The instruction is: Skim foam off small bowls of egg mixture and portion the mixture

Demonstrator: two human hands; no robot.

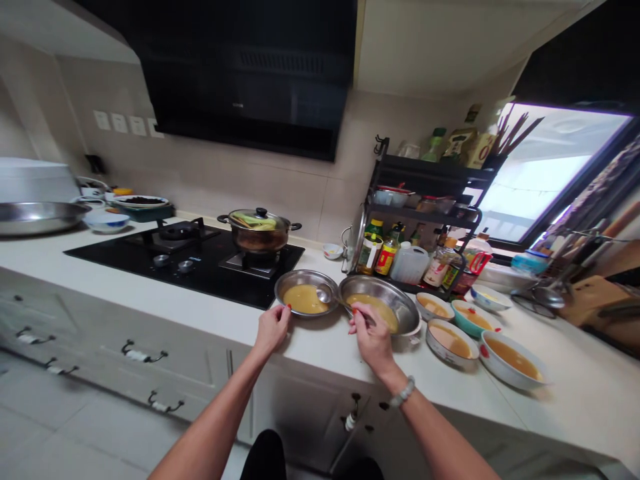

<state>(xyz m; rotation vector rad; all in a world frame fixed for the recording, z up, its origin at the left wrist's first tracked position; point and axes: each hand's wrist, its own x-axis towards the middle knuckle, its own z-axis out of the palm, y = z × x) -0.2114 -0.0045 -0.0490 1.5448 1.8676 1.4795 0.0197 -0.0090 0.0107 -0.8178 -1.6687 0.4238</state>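
Spoon [325, 293]: above liquid [303, 298] in smaller dish [307, 277], apparently mid-ladling
Right hand [373, 330]: clamped on spoon
Left hand [273, 328]: pinching dish rim
Next move: calls for steadiness

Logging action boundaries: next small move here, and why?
Probably tip the metal spoon into the left metal bowl: the right grip holds its handle, its head is over that bowl, and the left grip is at the near rim. Spoon contents unclear.
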